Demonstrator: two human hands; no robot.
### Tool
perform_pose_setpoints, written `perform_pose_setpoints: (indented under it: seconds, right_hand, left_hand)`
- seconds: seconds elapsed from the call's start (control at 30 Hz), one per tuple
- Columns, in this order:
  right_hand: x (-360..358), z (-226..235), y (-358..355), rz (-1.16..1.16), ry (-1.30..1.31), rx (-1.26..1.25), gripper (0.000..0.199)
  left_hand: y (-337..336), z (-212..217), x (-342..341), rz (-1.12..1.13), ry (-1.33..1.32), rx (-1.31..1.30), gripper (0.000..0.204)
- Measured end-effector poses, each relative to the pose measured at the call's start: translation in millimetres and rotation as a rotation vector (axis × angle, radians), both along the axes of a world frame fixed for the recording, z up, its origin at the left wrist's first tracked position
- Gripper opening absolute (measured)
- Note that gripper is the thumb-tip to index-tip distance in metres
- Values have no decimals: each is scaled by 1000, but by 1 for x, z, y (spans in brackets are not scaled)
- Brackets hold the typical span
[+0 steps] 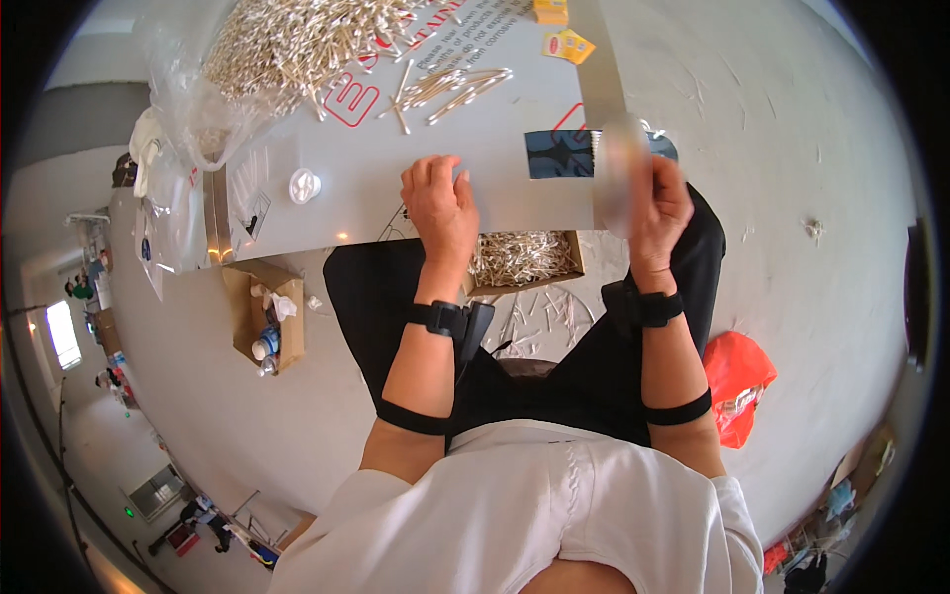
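Note:
My right hand (pixel 661 206) is raised at the table's right edge. Its fingers are closed round a pale, see-through thing (pixel 621 178) too smeared by motion to name. Just left of it lies a dark blue, shiny rectangular piece (pixel 559 154). My left hand (pixel 438 198) rests at the near edge of the grey table (pixel 495 198), fingers loosely bent and thumb apart, with nothing visible in it. Beyond it lie a few loose cotton swabs (pixel 450 89). A large heap of cotton swabs (pixel 297 49) fills the far left.
A clear plastic bag (pixel 183 109) and a small white cup (pixel 304 185) are at the left. Yellow labels (pixel 567 46) lie at the far right. Below the table edge sits a box of swabs (pixel 524 259). A carton (pixel 242 317) and a red bag (pixel 737 381) stand on the floor.

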State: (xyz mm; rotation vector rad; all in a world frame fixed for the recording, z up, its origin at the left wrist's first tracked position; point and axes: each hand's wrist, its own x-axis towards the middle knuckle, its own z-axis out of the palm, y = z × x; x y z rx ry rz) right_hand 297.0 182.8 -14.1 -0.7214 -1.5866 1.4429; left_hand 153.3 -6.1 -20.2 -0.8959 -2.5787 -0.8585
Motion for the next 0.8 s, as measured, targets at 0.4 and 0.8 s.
perform_pose_setpoints:
  seconds: [0.4, 0.8]
  right_hand:
    - [-99, 3, -53, 393, -445, 360, 12]
    - [-147, -10, -2, 258, -505, 753, 24]
  left_hand:
    - [16, 6, -79, 28, -41, -120, 26]
    - [-2, 0, -63, 79, -9, -93, 14]
